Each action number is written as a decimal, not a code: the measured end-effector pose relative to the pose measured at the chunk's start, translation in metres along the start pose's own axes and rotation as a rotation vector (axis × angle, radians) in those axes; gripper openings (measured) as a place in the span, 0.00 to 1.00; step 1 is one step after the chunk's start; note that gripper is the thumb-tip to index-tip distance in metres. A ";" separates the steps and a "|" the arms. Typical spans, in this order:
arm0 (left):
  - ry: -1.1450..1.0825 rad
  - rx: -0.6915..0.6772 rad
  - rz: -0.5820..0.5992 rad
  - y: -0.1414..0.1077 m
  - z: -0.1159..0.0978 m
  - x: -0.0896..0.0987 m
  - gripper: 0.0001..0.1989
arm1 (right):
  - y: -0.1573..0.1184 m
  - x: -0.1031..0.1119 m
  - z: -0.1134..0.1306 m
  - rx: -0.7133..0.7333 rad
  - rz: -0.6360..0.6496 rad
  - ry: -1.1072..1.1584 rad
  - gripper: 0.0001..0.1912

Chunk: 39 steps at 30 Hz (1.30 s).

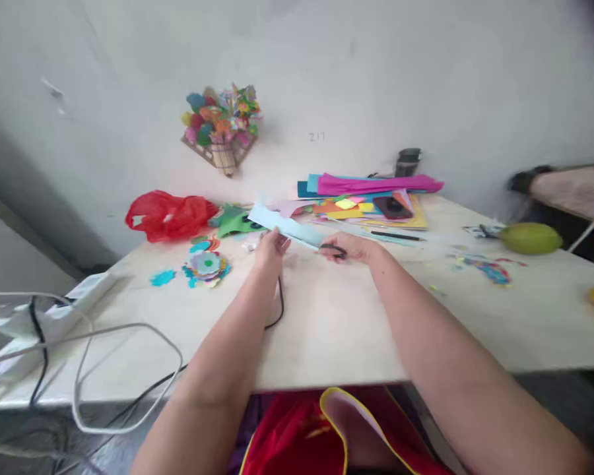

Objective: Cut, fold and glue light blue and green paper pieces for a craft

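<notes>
A strip of light blue paper (290, 229) is held over the middle of the table by my left hand (273, 247), its fingers pinching the lower edge. My right hand (345, 248) is closed around the dark handles of scissors (334, 250), whose blades lie at the right end of the paper. Whether the blades are apart I cannot make out. Left of my hands sits a layered paper flower (206, 265), with a blue paper cutout (163, 277) beside it. Green paper (235, 221) lies just behind.
A red plastic bag (171, 216) rests at the back left. Coloured sheets, topped by a magenta roll (376, 185), are piled at the back. A green fruit (531, 238) and paper scraps (490, 269) lie at right. White cables (129, 326) loop over the left edge near a power strip (92, 297).
</notes>
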<state>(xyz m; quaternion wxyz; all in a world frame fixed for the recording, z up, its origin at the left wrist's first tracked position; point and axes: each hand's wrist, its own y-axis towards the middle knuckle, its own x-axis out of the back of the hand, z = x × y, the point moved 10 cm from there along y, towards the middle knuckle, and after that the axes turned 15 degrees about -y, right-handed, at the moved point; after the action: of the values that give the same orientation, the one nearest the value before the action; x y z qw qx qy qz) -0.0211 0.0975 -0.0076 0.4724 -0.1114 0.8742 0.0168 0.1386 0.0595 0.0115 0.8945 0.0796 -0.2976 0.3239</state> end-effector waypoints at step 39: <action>0.026 0.000 0.007 -0.009 0.004 -0.006 0.02 | 0.002 0.001 -0.004 -0.041 -0.026 0.072 0.09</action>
<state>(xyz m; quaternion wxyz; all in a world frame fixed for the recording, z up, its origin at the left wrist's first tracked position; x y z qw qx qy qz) -0.0128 0.0904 -0.0045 0.4611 -0.1086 0.8805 0.0172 0.1398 0.0628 0.0093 0.9102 0.0532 -0.2708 0.3087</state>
